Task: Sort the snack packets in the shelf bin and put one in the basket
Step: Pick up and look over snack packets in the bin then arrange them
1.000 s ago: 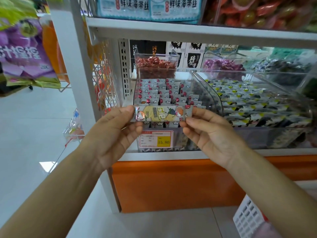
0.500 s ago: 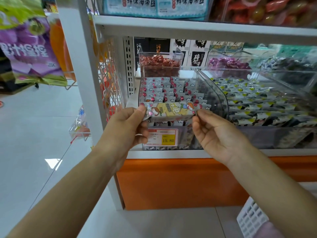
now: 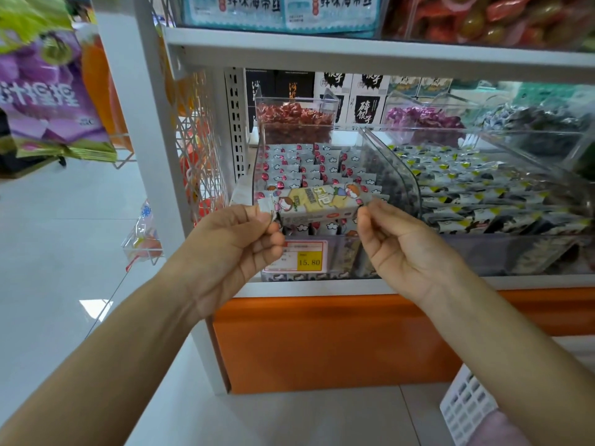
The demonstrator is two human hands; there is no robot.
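A long snack packet [image 3: 317, 201] with a yellow cartoon print hangs level in front of the clear shelf bin [image 3: 257, 175]. My left hand [image 3: 231, 249] pinches its left end and my right hand [image 3: 399, 243] pinches its right end. Behind it the bin holds several rows of matching grey packets [image 3: 309, 165] standing on edge. The white basket [image 3: 463, 407] shows only as a corner at the bottom right, on the floor below my right forearm.
A yellow price tag [image 3: 297, 255] reading 15.80 sits on the bin's front. A second clear bin [image 3: 483, 188] of grey and yellow packets lies to the right. An upper shelf [image 3: 354, 49] overhangs. Hanging bags [image 3: 42, 91] and a white post [image 3: 135, 123] stand left.
Both hands have kept hold of the packet's ends and tilted it, its right end now slightly higher; both hands' fingers have curled in more than one second ago.
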